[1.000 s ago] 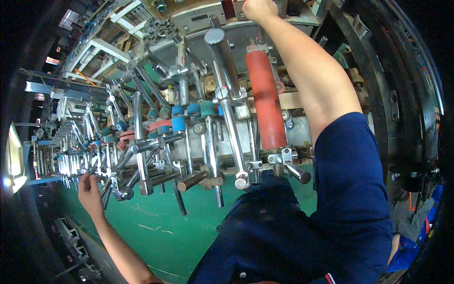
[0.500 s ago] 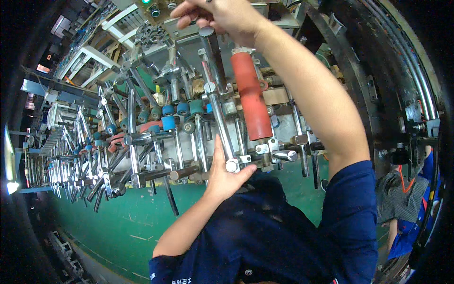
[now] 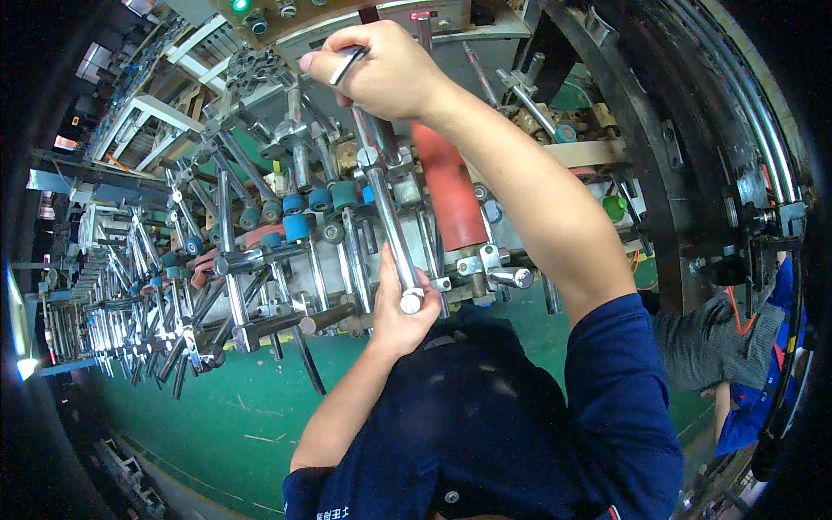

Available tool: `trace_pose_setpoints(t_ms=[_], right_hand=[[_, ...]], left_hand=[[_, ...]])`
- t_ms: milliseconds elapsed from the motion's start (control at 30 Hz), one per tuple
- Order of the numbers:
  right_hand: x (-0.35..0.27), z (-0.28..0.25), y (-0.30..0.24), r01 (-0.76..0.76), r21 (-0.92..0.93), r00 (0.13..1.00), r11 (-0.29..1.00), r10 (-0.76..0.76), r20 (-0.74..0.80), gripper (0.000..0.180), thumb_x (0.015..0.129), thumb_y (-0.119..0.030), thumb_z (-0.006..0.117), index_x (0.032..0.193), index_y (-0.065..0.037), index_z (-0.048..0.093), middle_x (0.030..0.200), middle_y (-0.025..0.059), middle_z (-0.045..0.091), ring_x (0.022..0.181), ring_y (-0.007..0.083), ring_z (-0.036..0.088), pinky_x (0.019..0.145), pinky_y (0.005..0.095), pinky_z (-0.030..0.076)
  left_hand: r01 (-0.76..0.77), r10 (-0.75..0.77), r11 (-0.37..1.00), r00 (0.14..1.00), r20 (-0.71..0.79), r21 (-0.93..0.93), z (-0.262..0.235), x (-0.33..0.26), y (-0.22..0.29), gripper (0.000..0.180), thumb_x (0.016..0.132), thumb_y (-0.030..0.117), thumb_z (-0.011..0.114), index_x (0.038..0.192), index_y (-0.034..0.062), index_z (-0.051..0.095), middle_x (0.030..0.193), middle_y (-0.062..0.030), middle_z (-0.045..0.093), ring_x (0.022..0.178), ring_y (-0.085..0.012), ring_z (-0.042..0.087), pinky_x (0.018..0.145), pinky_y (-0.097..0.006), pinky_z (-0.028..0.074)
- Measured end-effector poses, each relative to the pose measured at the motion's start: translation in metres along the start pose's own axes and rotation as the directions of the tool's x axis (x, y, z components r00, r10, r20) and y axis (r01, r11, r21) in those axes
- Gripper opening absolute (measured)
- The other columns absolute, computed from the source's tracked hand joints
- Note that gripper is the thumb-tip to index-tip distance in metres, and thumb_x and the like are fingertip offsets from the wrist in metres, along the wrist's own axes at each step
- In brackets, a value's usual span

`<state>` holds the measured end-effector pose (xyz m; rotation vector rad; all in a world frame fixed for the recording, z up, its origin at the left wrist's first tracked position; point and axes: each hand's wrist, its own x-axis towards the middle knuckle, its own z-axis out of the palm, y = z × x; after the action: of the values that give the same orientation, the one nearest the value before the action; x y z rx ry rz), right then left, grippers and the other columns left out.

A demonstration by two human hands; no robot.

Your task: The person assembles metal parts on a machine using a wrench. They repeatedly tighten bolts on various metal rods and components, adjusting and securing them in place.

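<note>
My left hand (image 3: pixel 400 303) comes up from the lower middle of the frame and is wrapped around the lower end of a long steel rod (image 3: pixel 390 230), fingers curled behind it, just above its rounded end cap (image 3: pixel 412 302). The rod runs up and slightly left toward the top centre of the frame, where my right hand (image 3: pixel 381 74) is closed in a fist around a small metal handle (image 3: pixel 347 62) at the top of the same assembly. My right forearm crosses the frame diagonally from the right side, over a thick red roller (image 3: pixel 451 195) that lies just to the right of the rod.

To the left of the rod stand more steel rods with blue caps (image 3: pixel 296 227) and teal caps (image 3: pixel 344 194), clamped in silver brackets (image 3: pixel 238 260). This row of similar fittings repeats toward the left edge of the frame, growing smaller. Below the machine is a green floor (image 3: pixel 217 416). At the top left of centre a green indicator light (image 3: pixel 240 5) glows on a control panel (image 3: pixel 347 22). At the right edge, another person in blue (image 3: pixel 754 407) is partly visible behind the dark curved frame (image 3: pixel 685 173) of the machine.
</note>
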<state>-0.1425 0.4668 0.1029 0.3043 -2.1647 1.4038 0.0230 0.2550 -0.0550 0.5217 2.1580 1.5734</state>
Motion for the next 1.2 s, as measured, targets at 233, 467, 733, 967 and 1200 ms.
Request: trace_pose_setpoints(t_ms=[233,467,733,967,1200], right_hand=[[-0.003,0.002,0.003,0.026,-0.049,0.997,0.998,-0.029,-0.068,0.035,0.096,-0.034,0.069,0.078,-0.004,0.072,0.059,0.0025,0.062,0.055,0.0079,0.06,0.052,0.0271,0.047],[-0.002,-0.008,-0.005,-0.063,0.118,0.997,0.991,0.058,0.041,0.033,0.095,-0.024,0.067,0.072,0.001,0.064,0.058,0.0006,0.052,0.058,0.0076,0.046,0.053,0.0299,0.039],[-0.007,-0.004,-0.016,-0.169,0.201,0.985,0.965,0.174,-0.006,0.034,0.097,-0.025,0.067,0.072,-0.003,0.064,0.06,-0.0033,0.055,0.057,0.006,0.049,0.053,0.0271,0.039],[-0.007,-0.008,-0.004,-0.084,0.196,0.996,0.977,0.084,0.01,0.03,0.096,-0.02,0.068,0.072,-0.003,0.064,0.061,-0.0041,0.053,0.059,0.0042,0.046,0.052,0.0252,0.037],[-0.033,-0.05,-0.036,0.023,-0.123,0.984,0.992,-0.044,-0.172,0.032,0.085,-0.032,0.075,0.094,-0.001,0.068,0.08,0.0134,0.068,0.077,0.0255,0.066,0.072,0.0377,0.052]], left_hand=[[0.091,-0.086,0.995,0.993,0.086,-0.05,-0.006,0.001,0.017,0.107,0.082,-0.002,0.068,0.163,0.0104,0.0,0.098,-0.0049,0.056,0.087,-0.0151,0.059,0.078,-0.031,0.055],[-0.009,0.011,0.999,0.998,0.069,-0.034,-0.006,0.001,0.006,0.109,0.082,-0.001,0.069,0.163,0.0096,-0.004,0.098,-0.0052,0.058,0.086,-0.0154,0.061,0.079,-0.032,0.055],[0.106,-0.104,0.994,0.987,0.124,-0.01,-0.013,0.003,0.016,0.111,0.081,0.001,0.071,0.162,0.0072,-0.005,0.095,-0.0048,0.06,0.083,-0.0158,0.062,0.081,-0.031,0.054],[0.078,-0.072,0.996,0.99,0.123,-0.043,-0.011,0.003,0.019,0.111,0.082,0.0,0.072,0.163,0.0098,-0.003,0.097,-0.0054,0.061,0.088,-0.0171,0.064,0.083,-0.033,0.055],[0.068,-0.063,0.997,0.986,0.153,-0.028,-0.016,-0.012,0.006,0.11,0.078,0.014,0.085,0.162,0.0059,0.014,0.126,-0.0106,0.061,0.118,-0.0205,0.059,0.102,-0.038,0.049]])
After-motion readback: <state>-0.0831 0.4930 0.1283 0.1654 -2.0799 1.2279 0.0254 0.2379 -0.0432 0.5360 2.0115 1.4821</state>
